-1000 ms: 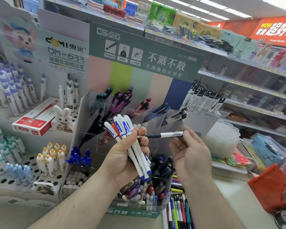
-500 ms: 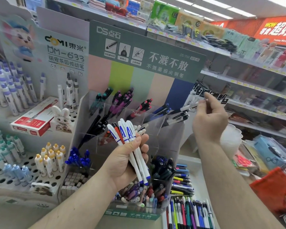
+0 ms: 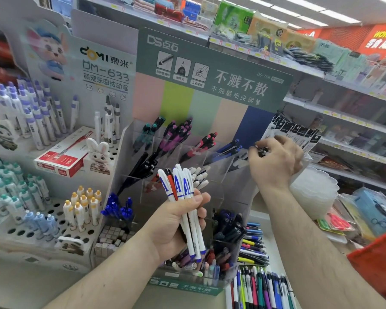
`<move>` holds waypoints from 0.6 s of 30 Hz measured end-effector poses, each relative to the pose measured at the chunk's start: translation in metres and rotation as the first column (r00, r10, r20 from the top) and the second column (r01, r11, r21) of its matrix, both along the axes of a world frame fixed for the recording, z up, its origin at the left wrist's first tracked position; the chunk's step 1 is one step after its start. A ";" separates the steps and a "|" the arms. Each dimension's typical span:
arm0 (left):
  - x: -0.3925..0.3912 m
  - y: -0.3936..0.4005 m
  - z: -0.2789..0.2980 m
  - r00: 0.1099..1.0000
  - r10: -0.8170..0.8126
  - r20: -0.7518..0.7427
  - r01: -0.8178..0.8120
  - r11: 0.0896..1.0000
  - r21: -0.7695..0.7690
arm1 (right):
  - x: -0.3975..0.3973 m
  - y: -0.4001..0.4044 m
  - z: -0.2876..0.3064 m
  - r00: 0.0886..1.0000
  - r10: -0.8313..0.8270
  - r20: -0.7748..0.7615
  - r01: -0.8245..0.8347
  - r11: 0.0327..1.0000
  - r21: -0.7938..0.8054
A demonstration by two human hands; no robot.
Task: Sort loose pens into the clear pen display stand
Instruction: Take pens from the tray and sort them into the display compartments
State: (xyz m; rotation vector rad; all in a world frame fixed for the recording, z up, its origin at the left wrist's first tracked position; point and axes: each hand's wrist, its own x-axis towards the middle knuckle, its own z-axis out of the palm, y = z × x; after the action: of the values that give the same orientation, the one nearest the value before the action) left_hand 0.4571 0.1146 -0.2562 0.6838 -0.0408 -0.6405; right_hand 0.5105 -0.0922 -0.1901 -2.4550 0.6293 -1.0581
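Sorting looks to be somewhere in the middle, judging by what sits in the stand and what does not. The clear pen display stand (image 3: 221, 190) already carries grouped pens in its upper row: teal ones at the left, then purple, red and dark blue toward the right, with a clump of black pens lower down and a few white ones in a middle slot. The left hand (image 3: 176, 224) is wrapped around a bundle of white pens (image 3: 187, 208) with blue lettering, one red-and-black pen among them, held upright in front of the stand's middle; these are plainly not yet placed. The right hand (image 3: 274, 161) is up at the stand's top right corner, fingers curled and pinching a small dark pen end (image 3: 261, 152) just at the rightmost compartment, where a few black-and-white pens lie. Whether that pen is already seated or only being guided in, I cannot tell, since the hand covers most of it. Below, a front tub of the stand holds a jumble of mixed pens, and beside it a tray of loose coloured pens (image 3: 256, 284) lies flat on the counter, so a good deal of sorting probably remains after the handful is dealt with.
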 end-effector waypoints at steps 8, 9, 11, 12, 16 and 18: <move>-0.006 0.009 -0.004 0.989 -0.085 0.123 0.073 0.992 0.098 | -0.017 0.001 -0.002 1.000 -0.003 0.008 0.003 0.999 0.038; -0.006 0.010 -0.004 0.986 -0.099 0.135 0.084 0.990 0.111 | -0.021 0.005 -0.004 0.996 0.042 0.084 -0.044 0.999 0.028; -0.006 0.011 -0.006 0.980 -0.128 0.152 0.107 0.985 0.137 | -0.034 0.021 -0.007 0.960 0.208 0.190 -0.225 0.971 0.076; -0.007 0.012 -0.008 0.977 -0.144 0.157 0.121 0.982 0.145 | -0.041 0.031 -0.008 0.931 0.310 0.190 -0.341 0.928 0.153; -0.008 0.016 -0.013 0.957 -0.240 0.165 0.226 0.969 0.100 | -0.068 0.070 -0.006 0.711 0.703 -0.006 -0.613 0.624 0.484; -0.011 0.017 -0.014 0.940 -0.279 0.194 0.264 0.959 0.100 | -0.073 0.079 -0.009 0.594 0.800 -0.088 -0.617 0.523 0.588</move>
State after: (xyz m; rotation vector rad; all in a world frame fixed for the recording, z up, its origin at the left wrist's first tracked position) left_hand 0.4465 0.1314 -0.2699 0.8217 -0.3111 -0.8375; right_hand 0.4376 -0.0130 -0.1993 -2.0654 -0.0939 -0.0681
